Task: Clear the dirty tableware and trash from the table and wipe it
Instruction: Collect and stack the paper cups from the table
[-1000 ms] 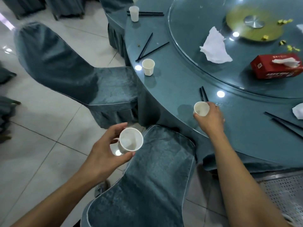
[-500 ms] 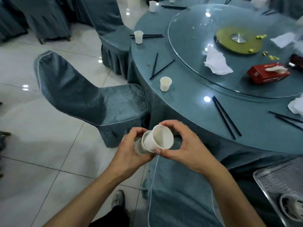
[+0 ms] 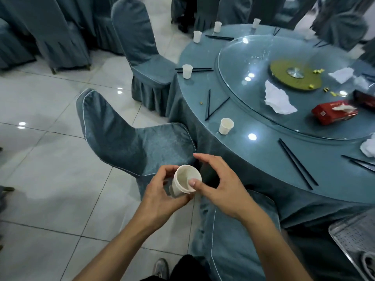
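My left hand grips a stack of two nested white paper cups in front of me, above a chair. My right hand hovers beside the stack with arched fingers, only its thumb touching the rim. On the round blue table stands a nearer paper cup, with another cup further left and several more along the far edge. Black chopsticks lie in pairs on the cloth. A crumpled white tissue lies on the glass turntable.
A red tissue box and yellow scraps sit on the turntable. Covered chairs stand at my left, behind it and right below my arms. A perforated metal tray is at bottom right.
My right hand lifted a cup from the table, brought it to my left hand and pushed it into the cup held there. Its fingers have now come off the stack.
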The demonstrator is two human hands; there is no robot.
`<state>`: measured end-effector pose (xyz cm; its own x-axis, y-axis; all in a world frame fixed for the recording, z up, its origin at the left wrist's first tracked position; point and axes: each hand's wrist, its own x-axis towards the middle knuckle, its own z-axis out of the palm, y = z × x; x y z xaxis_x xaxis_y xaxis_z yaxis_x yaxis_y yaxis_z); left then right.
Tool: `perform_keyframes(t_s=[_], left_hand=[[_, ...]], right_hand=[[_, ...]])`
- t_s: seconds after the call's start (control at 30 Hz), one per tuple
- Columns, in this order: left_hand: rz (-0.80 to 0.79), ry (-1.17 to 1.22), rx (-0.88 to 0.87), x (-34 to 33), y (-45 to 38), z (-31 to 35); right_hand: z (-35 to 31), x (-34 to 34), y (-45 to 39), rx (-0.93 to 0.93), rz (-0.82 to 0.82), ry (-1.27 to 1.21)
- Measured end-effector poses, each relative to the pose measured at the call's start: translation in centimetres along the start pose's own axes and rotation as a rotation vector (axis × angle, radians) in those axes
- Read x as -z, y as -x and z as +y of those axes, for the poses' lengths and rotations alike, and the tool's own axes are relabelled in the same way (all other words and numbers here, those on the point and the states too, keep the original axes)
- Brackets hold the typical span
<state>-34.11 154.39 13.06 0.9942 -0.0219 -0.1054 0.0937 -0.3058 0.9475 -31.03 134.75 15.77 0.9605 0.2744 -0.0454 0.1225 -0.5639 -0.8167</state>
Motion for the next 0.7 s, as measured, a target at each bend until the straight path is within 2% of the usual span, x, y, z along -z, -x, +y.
perform_keyframes(t_s=[0.1, 0.27, 0.43, 0.57, 0.7], left_hand=[[0.025, -0.025, -0.012, 1.3, -1.8, -0.1], [0.042, -0.078, -0.001, 2.8, -6.5, -0.3], [0.022, -0.137, 0.004, 2.6, -13.0, -0.1], [-0.006, -0.147, 0.031, 1.0, -18.1, 0.5], [0.047, -0.130, 0.047, 0.4, -22.0, 1.0]], right_hand=[[1.9, 1.4, -3.6, -0.053, 0.092, 0.082], [10.6, 3.2, -12.1, -0.250, 0.238, 0.278], [17.3, 4.8, -20.2, -0.395, 0.236, 0.435], [21.2, 5.8, -25.6, -0.497, 0.218, 0.462], [24.0, 6.6, -29.6, -0.607, 0.122, 0.508]])
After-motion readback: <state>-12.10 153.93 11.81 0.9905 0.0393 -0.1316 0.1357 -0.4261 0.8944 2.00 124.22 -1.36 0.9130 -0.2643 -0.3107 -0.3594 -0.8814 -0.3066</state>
